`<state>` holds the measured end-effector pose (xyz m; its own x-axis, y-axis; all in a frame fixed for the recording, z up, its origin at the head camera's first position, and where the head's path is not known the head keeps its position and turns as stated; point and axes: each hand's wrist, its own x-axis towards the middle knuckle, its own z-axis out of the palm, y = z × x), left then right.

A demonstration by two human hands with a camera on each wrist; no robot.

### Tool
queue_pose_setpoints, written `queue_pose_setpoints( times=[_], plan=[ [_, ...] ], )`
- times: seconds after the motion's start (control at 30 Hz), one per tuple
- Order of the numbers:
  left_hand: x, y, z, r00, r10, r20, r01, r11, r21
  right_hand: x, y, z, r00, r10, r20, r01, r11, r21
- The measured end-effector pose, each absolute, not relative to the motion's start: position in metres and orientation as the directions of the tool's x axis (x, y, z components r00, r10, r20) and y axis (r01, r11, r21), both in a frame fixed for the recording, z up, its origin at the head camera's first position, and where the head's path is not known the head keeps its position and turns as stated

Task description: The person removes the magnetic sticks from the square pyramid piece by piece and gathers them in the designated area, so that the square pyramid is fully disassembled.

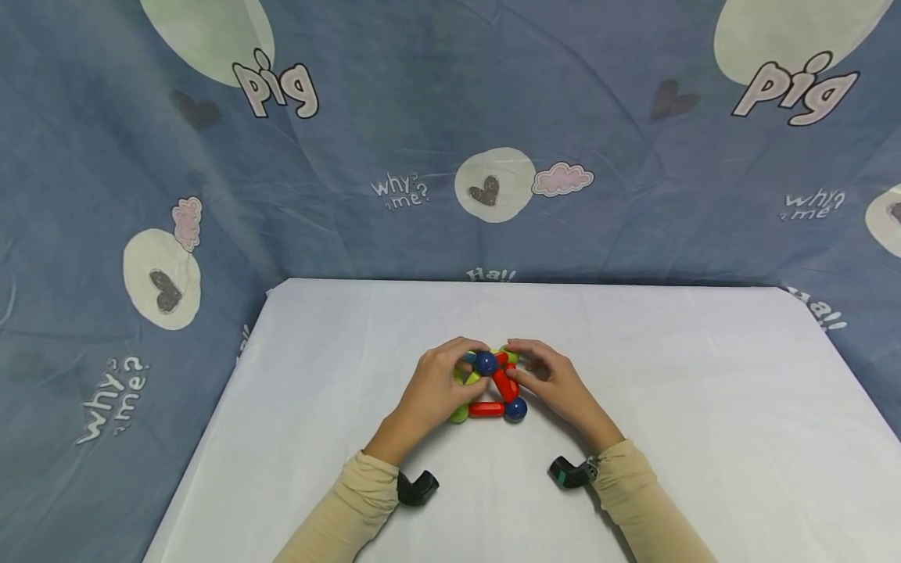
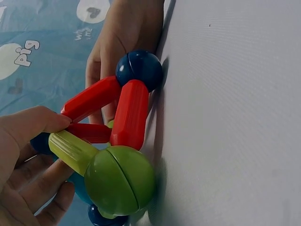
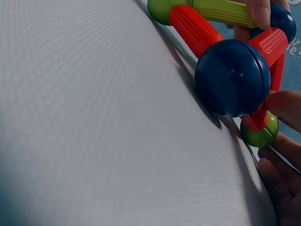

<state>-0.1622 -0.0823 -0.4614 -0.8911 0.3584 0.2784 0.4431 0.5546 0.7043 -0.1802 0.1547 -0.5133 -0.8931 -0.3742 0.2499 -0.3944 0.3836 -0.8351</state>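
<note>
- While I watch remotely, a woven white tablecloth point(image 1: 704, 407) lies underneath.
- Frame point(image 1: 505, 385) at five o'clock from head-view centre: several rods point(image 1: 486, 410) joined; what remains, I can't tell.
- Left hand point(image 1: 438, 383), nine o'clock, pinches a yellow-green rod point(image 2: 73, 150); right hand point(image 1: 558, 379), three o'clock, grips the frame by a green ball point(image 3: 260, 134).
- Rods ridged, plastic-looking; balls point(image 1: 516, 410) glossy, seamed.
</note>
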Motion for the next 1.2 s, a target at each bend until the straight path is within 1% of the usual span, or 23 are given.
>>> queue_pose_setpoints(
  times=[0.2,0.8,1.2],
  plan=[
    [-0.1622,-0.0826,-0.4617,-0.901,0.344,0.263,0.420,0.548,0.723,-0.1805,0.1540,-0.5138,-0.887,-0.380,0.262,-0.409,0.384,-0.828],
    [-0.1617,-0.0810,-0.4632,-0.894,0.342,0.290,0.441,0.559,0.702,-0.1795,0.1540,-0.5136,-0.889,-0.385,0.247,-0.402,0.399,-0.824],
    [-0.1626,-0.0819,-0.4624,-0.893,0.345,0.287,0.439,0.532,0.724,-0.1798,0.1542,-0.5132,-0.887,-0.389,0.249,-0.406,0.398,-0.823]
  ],
)
